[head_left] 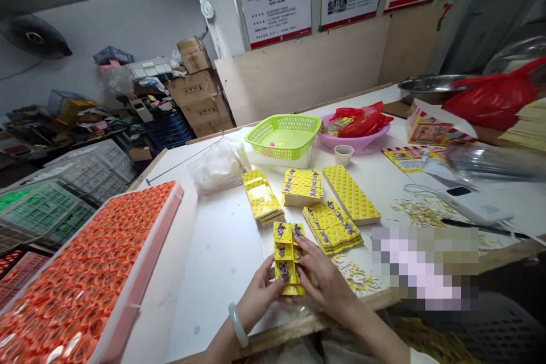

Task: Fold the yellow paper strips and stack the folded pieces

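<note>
Near the table's front edge, both my hands hold one yellow printed card sheet (282,250) with purple figures, its panels marked off by crease lines. My left hand (265,286) grips its lower left side, a pale bangle on the wrist. From the right, my right hand (318,273) has its fingers on the sheet's right side; part of the sheet is hidden beneath them. Just beyond lie stacks of similar yellow cards: one at left (261,196), a middle stack (302,185), one at right (333,226) and a long patterned stack (352,194).
A tray of orange round pieces (106,250) fills the left side. Behind the cards stand a plastic bag (219,165), a green basket (284,133), a pink basin (356,135) and a paper cup (343,153). Paper scraps (356,274) and a white device (475,205) lie at right.
</note>
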`<state>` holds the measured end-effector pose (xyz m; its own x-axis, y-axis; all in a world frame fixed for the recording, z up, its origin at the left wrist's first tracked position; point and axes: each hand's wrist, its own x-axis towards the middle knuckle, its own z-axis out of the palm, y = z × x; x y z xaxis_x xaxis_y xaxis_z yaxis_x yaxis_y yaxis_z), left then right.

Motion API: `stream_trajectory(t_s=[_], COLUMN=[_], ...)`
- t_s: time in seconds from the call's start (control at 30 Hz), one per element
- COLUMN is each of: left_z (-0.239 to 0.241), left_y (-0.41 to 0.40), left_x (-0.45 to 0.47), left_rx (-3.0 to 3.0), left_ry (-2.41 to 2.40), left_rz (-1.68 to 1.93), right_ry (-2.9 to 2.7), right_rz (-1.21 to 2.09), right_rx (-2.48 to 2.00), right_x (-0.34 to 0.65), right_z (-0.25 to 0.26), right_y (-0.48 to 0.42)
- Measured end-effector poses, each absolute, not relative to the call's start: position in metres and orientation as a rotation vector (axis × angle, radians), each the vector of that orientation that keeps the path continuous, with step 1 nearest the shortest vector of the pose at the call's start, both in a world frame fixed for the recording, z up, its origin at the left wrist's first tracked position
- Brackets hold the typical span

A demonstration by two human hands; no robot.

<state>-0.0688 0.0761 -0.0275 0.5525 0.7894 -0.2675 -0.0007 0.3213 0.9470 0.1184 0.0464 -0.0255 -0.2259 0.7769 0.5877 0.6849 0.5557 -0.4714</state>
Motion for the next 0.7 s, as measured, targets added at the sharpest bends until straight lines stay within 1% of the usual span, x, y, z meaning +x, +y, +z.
stream_trajectory(t_s=[0.1, 0.23, 0.33, 0.47, 0.57, 0.63, 0.7], left_z=[-0.003, 0.02, 0.022, 0.012, 0.005, 0.002, 0.002], left_y=[0.067, 0.053, 0.043, 0.029, 0.018, 0.019, 0.035], left_x=[-0.065, -0.063, -0.058, -0.043, -0.03, -0.024, -0.024], left_rx=[0.913, 0.765, 0.695, 0.623, 0.632, 0.731, 0.979], left_ry=[0.819, 0.762, 0.658, 0.518, 0.493, 0.545, 0.676], left_rz=[0.581, 0.521, 0.483, 0.374, 0.275, 0.179, 0.14], right_ry=[-2.025, -2.024, -1.998, -1.897, -1.787, -1.688, -1.462], right_rz=[0.091, 0.231, 0.258, 0.162, 0.101, 0.032, -0.143], right_rx=[-1.153, -1.147, -1.121, -1.223, -1.316, -1.38, -1.459], right_x=[0.12, 0.13, 0.138, 0.145, 0.148, 0.15, 0.155], right_z=[-0.011, 0.002, 0.006, 0.004, -0.012, -0.037, -0.072], right_y=[0.031, 0.005, -0.016, -0.043, -0.067, -0.086, -0.108])
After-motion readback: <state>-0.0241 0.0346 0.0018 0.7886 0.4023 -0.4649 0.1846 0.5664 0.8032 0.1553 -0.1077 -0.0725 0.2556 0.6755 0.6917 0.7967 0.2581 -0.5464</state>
